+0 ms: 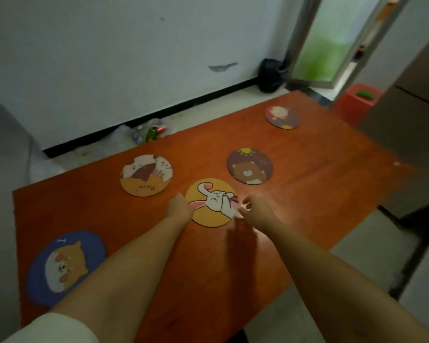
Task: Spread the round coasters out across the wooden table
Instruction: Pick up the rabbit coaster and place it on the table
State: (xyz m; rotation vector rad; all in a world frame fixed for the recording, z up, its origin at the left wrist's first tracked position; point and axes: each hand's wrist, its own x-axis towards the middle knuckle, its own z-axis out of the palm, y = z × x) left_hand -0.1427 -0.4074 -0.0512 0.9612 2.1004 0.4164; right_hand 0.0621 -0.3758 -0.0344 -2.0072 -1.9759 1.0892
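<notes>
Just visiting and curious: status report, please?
Left hand and right hand flank the rabbit coaster, neither gripping. Five coasters lie flat, apart. Nothing blocking.

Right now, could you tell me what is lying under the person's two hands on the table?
The yellow rabbit coaster lies flat on the wooden table. The left hand covers its left edge; the right hand is at its right edge. Whether another coaster hides beneath cannot be seen.
</notes>
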